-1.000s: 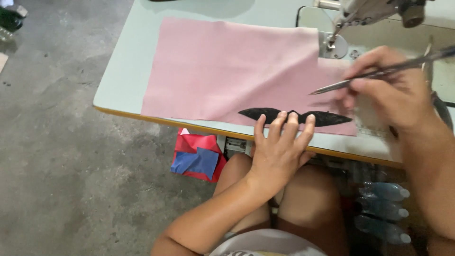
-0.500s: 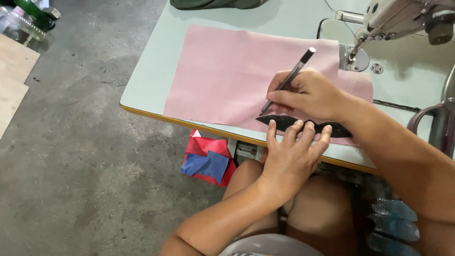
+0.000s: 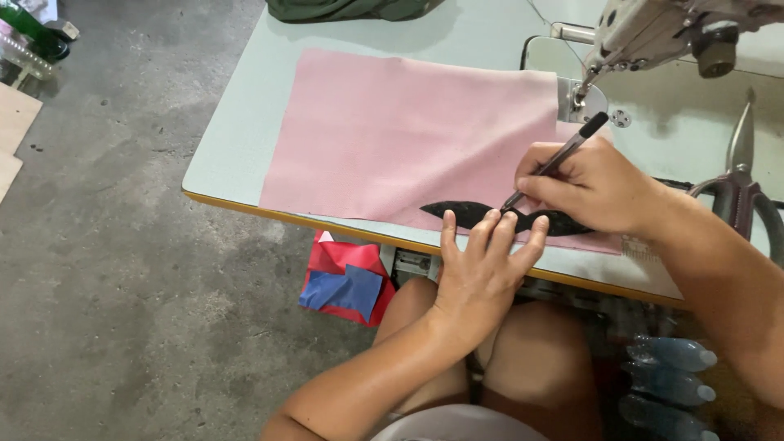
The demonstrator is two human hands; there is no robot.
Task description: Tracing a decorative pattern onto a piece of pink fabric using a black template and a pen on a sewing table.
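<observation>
Since half a second ago the right hand [image 3: 600,192] has slid along the black template [image 3: 506,219], its pen [image 3: 557,159] gripped tip-down at the upper edge. Left hand [image 3: 482,265] lies open, fingers pressing the template flat on pink cloth [image 3: 392,139] near the table's [image 3: 237,155] front edge.

Bench [image 3: 245,139] left of pink fabric [image 3: 408,139] open; sewing machine head [image 3: 653,33] and scissors [image 3: 743,180] block right side.

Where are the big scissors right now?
In the head view, the scissors lie at the far right of the sewing table, just beyond the right hand holding the pen, below the sewing machine.
</observation>
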